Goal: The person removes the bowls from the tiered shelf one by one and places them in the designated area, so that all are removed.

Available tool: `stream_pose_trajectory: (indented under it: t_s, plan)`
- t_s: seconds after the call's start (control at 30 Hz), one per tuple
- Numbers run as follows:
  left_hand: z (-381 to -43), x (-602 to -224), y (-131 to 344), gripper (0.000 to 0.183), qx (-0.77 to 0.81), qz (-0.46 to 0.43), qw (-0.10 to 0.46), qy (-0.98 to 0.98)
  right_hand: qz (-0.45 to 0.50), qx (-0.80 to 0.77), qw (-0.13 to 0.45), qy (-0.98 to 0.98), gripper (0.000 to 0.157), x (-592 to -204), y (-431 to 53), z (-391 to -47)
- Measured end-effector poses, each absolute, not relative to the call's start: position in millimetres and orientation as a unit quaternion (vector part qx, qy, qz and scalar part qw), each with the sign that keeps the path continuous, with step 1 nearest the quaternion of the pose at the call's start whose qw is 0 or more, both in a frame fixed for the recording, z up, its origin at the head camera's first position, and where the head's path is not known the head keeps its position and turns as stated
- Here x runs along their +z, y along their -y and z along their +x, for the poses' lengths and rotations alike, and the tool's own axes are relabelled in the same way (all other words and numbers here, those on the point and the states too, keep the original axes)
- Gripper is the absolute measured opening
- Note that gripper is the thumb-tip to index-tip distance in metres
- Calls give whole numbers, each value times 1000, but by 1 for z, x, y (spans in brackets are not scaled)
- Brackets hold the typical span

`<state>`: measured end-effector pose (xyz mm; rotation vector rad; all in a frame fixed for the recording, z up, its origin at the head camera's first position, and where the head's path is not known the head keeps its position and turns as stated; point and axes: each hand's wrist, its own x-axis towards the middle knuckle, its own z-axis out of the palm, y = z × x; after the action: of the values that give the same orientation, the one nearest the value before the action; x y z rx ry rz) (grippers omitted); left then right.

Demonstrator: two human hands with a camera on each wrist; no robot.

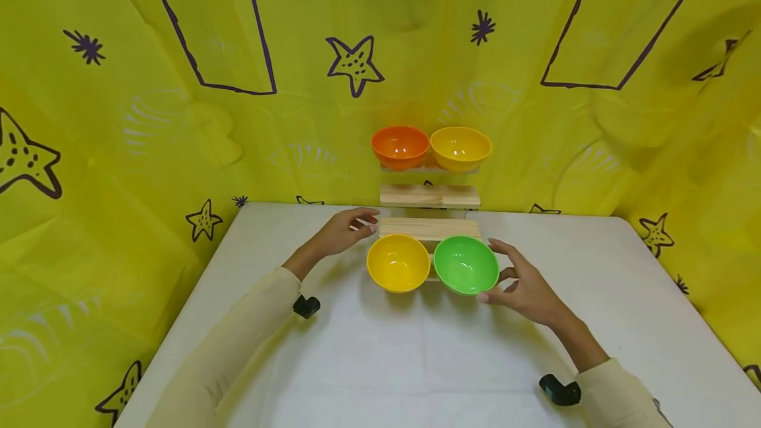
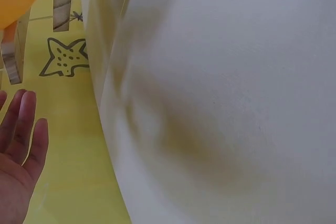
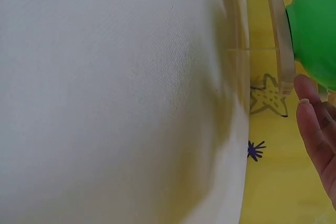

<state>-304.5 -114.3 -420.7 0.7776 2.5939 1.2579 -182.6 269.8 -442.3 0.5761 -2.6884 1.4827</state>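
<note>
In the head view a wooden step rack (image 1: 429,227) stands on the table. On its lowest step sit a yellow bowl (image 1: 398,264) and, to the right, a green bowl (image 1: 466,265). My right hand (image 1: 526,286) holds the green bowl at its right side, thumb at the front of the rim and index finger farther back; the right wrist view has its fingertips close under the green bowl (image 3: 317,32). My left hand (image 1: 346,232) is beside the rack's left end, holding nothing, its fingers loosely bent; in the left wrist view these fingers (image 2: 22,121) stand apart from the wood.
On the top step are an orange bowl (image 1: 400,148) and another yellow bowl (image 1: 461,149). Two bare wooden steps lie between the bowl pairs. A yellow patterned curtain (image 1: 309,124) hangs behind and beside the white table (image 1: 368,362).
</note>
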Motion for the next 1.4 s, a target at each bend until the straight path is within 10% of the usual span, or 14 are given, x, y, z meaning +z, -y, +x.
stream_pose_trajectory:
  t_s: [1.4]
  plan:
    - [-304,-424,107,46,403,270,88,-870,155,468,-1,870,115,-445,-254,-180]
